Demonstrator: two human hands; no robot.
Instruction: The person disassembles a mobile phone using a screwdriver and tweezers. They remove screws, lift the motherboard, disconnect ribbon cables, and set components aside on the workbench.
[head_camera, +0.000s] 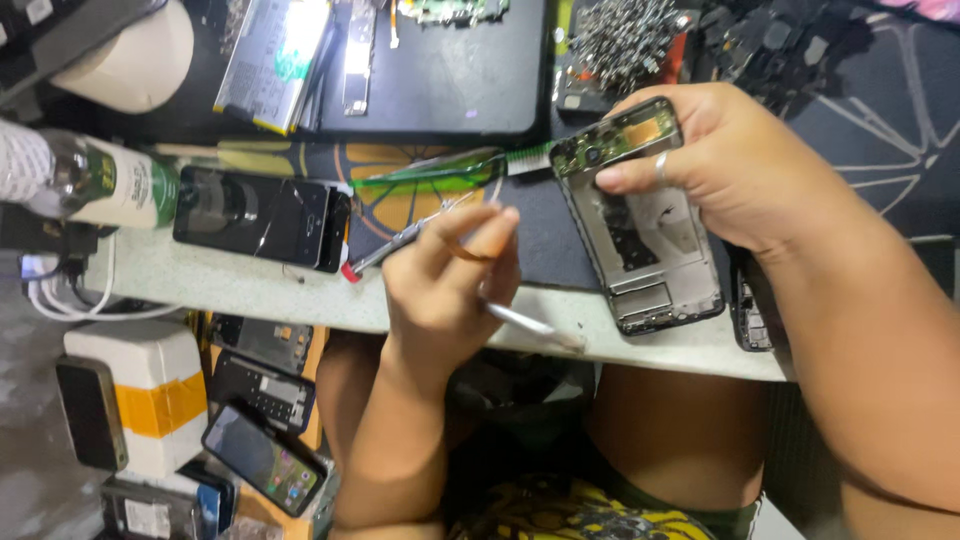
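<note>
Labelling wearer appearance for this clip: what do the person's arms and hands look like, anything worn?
Both forearms are bare, with no sleeves, gloves or watch in view. The right hand wears a plain silver ring on one finger. The left hand shows no ring.

Your right hand (740, 165) tilts an opened phone frame (640, 225), back cover off, its lower end on the counter (250, 285); your left hand (450, 275) pinches 1 slim metal tool (525, 322).

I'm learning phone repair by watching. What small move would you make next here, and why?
Probably bring the tweezers in the left hand across to the opened phone frame; the right hand holds it tilted and steady, while the tips point away from it.
</note>
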